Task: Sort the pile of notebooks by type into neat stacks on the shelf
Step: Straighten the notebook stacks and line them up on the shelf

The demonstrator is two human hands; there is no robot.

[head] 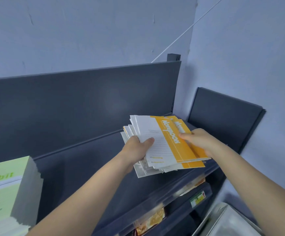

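Green stack [0, 184] near left; we hold the fanned orange-and-white notebooks [163, 143] over the shelf [87, 167] at its right end, left hand [136, 149] pinching the white side, right hand [198, 140] gripping the orange edge, and the loose splay may let lower ones slip out.

Views: one, head-worn, wide-angle.
Vantage: above and behind the person's forearms, before the shelf [87, 167].
Facing: forward and down, toward the shelf's back panel [70, 108] and the wall corner [192, 48].
Nearness: close; the forearms run from the bottom edge to mid-frame, where left hand [136, 150] and right hand [198, 142] grip the notebooks [163, 142].
Margins: green pad stack [2, 193] lower left; lower shelves [180, 210] lower right.
Tilt: back panel's top edge rises rightward.
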